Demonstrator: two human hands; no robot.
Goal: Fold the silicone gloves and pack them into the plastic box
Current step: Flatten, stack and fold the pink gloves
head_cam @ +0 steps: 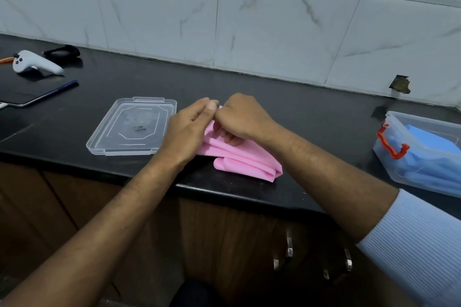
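My left hand (185,129) and right hand (240,117) meet over the far end of the pink silicone glove (239,157), and both are pinched on it: the left thumb and forefinger close on the upper edge, while the right is curled into a loose fist with its fingertips tucked under a layer of the pink material. The glove lies on the black tabletop (311,117) near the front edge, already doubled over at the near end, where the ribbed bristle side shows in the fold. I cannot tell whether this is one glove or a pair stacked together.

I judge the step in hand to be the folding itself, with the last flap being drawn over or squared up. Nothing pink is packed yet.

The clear plastic box (424,154) sits well to my right at the edge of view, open, with an orange-red latch (391,143) on its near end and something blue (434,152) filling much of it. Its clear lid (132,127) lies flat on the tabletop just left of my left hand.

Next, as I see it, I must press the bundle flat, keep a firm pinch so the springy silicone does not unfold, carry it right, and find room beside or on top of the blue contents.
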